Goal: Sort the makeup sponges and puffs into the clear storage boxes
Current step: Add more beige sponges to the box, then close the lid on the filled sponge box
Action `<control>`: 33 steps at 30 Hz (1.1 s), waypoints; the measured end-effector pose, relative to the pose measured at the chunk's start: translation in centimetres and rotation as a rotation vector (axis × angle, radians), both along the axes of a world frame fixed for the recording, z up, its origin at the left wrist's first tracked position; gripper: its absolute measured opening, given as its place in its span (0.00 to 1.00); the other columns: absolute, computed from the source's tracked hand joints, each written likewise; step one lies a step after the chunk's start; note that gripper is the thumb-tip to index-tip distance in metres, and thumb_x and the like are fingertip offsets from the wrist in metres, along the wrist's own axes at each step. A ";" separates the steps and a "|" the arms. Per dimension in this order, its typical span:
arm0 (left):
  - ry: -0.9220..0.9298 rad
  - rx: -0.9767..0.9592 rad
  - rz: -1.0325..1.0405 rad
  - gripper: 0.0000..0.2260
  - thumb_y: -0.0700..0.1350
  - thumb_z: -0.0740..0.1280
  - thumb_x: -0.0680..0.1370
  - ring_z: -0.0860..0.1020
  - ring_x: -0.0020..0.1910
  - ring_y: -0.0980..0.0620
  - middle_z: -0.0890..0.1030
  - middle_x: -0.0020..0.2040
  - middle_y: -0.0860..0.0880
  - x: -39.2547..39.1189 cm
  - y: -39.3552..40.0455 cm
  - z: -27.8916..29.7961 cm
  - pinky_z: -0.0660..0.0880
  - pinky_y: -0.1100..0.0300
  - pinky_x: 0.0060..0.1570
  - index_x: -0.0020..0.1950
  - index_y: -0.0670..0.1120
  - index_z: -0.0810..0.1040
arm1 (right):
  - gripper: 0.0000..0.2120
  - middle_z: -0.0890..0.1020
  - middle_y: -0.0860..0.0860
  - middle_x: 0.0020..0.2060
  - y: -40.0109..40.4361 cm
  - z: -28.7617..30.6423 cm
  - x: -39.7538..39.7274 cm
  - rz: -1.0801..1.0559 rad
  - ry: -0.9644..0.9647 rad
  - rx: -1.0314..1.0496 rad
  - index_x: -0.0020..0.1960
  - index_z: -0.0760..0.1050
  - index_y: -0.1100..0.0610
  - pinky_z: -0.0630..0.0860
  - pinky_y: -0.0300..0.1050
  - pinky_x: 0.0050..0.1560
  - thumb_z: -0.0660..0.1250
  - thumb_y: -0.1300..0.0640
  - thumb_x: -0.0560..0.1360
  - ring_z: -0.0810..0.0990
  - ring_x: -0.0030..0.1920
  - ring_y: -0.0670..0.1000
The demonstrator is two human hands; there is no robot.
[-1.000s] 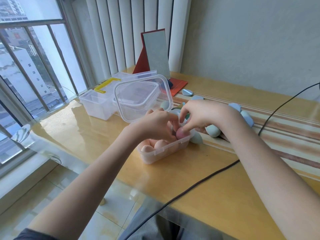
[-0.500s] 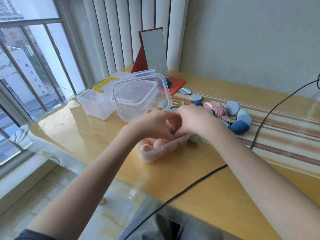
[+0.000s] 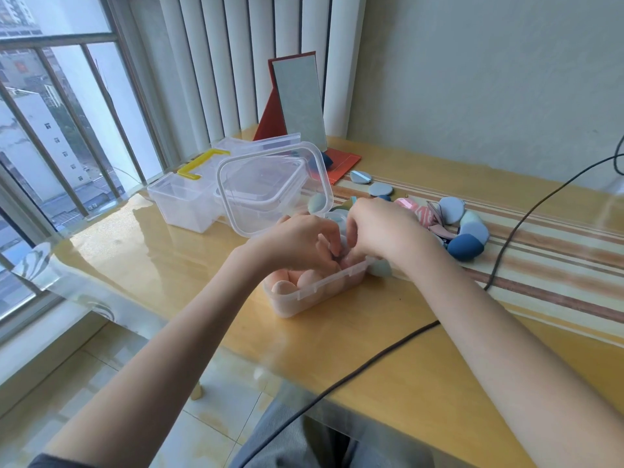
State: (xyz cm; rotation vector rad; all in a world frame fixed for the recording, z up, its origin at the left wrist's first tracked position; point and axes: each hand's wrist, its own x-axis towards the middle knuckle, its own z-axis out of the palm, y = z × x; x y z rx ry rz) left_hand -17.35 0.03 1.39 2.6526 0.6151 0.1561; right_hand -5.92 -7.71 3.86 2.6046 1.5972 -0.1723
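On yellow table (image 3: 162, 265), window (image 3: 60, 130) beside

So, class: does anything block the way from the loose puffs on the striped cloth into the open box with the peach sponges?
Nothing visible does. The box has its lid swung up on the far side, and both hands are already over its opening. The dark blue sponge and puffs lie just right of it.

Three clear plastic storage boxes (image 3: 317, 292) visible. One hinged clear lid (image 3: 273, 190), one yellow handle (image 3: 199, 165), one red-backed standing mirror (image 3: 299, 103), one black cable (image 3: 371, 363). At least three peach egg-shaped sponges (image 3: 309, 278); one dark-blue sponge (image 3: 466, 248).
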 end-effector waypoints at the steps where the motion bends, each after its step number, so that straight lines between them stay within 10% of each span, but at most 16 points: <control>1: 0.003 0.008 -0.012 0.08 0.51 0.72 0.69 0.71 0.49 0.55 0.72 0.39 0.64 0.1 0.0 0.0 0.65 0.60 0.44 0.47 0.54 0.80 | 0.09 0.76 0.51 0.40 0.1 -0.5 -0.2 0.019 -0.059 0.011 0.55 0.76 0.53 0.69 0.44 0.38 0.68 0.53 0.76 0.75 0.42 0.54; 5: -0.015 -0.064 -0.060 0.07 0.49 0.72 0.71 0.74 0.48 0.57 0.77 0.44 0.59 -0.3 0.5 -0.2 0.71 0.63 0.46 0.47 0.52 0.81 | 0.06 0.80 0.50 0.37 -0.2 -0.1 0.8 0.044 0.134 0.016 0.49 0.80 0.54 0.70 0.41 0.31 0.67 0.53 0.76 0.77 0.32 0.49; 8: -0.423 -0.072 0.071 0.04 0.46 0.71 0.74 0.77 0.43 0.60 0.80 0.42 0.57 -2.1 1.1 -0.8 0.75 0.62 0.46 0.45 0.48 0.79 | 0.08 0.85 0.52 0.38 -0.3 1.5 2.7 -0.058 0.552 0.429 0.46 0.80 0.56 0.71 0.37 0.23 0.65 0.54 0.78 0.77 0.23 0.46; 12: -0.883 0.366 0.629 0.09 0.45 0.64 0.76 0.74 0.49 0.45 0.77 0.49 0.48 -3.8 1.1 -3.1 0.67 0.58 0.51 0.52 0.41 0.74 | 0.18 0.77 0.53 0.62 2.9 -0.6 2.4 -0.090 0.631 0.732 0.66 0.70 0.54 0.74 0.45 0.57 0.57 0.46 0.81 0.78 0.58 0.51; 17: -0.937 -0.263 0.757 0.27 0.51 0.57 0.82 0.63 0.70 0.46 0.59 0.73 0.40 -3.4 0.5 -4.2 0.59 0.52 0.71 0.75 0.40 0.52 | 0.28 0.70 0.51 0.70 5.7 -2.8 0.0 -0.080 1.090 0.719 0.75 0.60 0.53 0.64 0.43 0.60 0.45 0.39 0.81 0.68 0.70 0.52; 23: -1.399 -0.277 0.722 0.20 0.52 0.51 0.80 0.76 0.43 0.61 0.81 0.39 0.54 -3.2 -0.3 -4.8 0.68 0.68 0.48 0.48 0.42 0.78 | 0.31 0.84 0.54 0.50 4.0 -2.5 3.5 -0.283 1.714 0.900 0.45 0.80 0.54 0.71 0.56 0.60 0.47 0.34 0.79 0.79 0.60 0.56; 26: -1.417 -0.412 0.636 0.24 0.51 0.52 0.80 0.79 0.35 0.58 0.81 0.30 0.53 -3.1 -0.8 -5.0 0.70 0.70 0.43 0.29 0.47 0.77 | 0.24 0.83 0.47 0.53 2.2 -2.6 5.3 -0.163 1.298 0.616 0.29 0.77 0.53 0.67 0.54 0.62 0.61 0.40 0.77 0.76 0.61 0.50; 28: -1.284 -0.478 0.574 0.20 0.54 0.59 0.77 0.80 0.36 0.56 0.82 0.34 0.47 -3.5 -0.6 -5.7 0.72 0.68 0.42 0.27 0.53 0.79 | 0.13 0.80 0.44 0.54 1.4 -3.5 5.5 -0.097 1.030 0.474 0.36 0.79 0.51 0.70 0.44 0.57 0.68 0.46 0.75 0.76 0.59 0.47; 33: -0.870 -0.630 0.472 0.13 0.55 0.73 0.64 0.73 0.63 0.56 0.75 0.61 0.56 -5.0 0.5 -6.8 0.73 0.56 0.60 0.47 0.60 0.80 | 0.12 0.78 0.47 0.54 1.2 -7.0 3.3 -0.041 0.883 0.699 0.55 0.72 0.51 0.71 0.44 0.51 0.70 0.51 0.75 0.76 0.53 0.47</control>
